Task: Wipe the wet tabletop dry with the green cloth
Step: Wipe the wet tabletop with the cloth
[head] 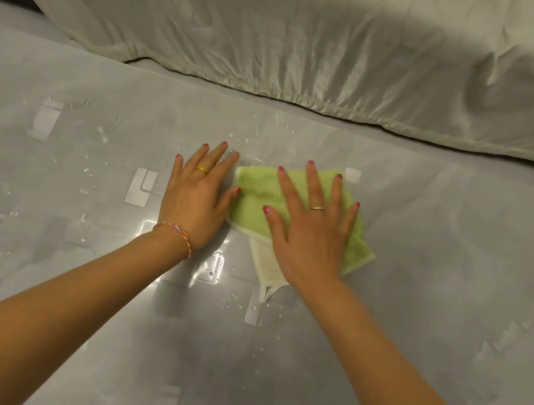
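The cloth lay flat on the bench, near its middle. The right hand rested spread on top of the cloth, covering its right part. The left hand lay flat on the bench just left of the cloth, its thumb touching the cloth's left edge. Water drops sat on the bench left of the left hand, behind both hands and in front of the cloth. A draped sheet hung behind the bench's far edge.
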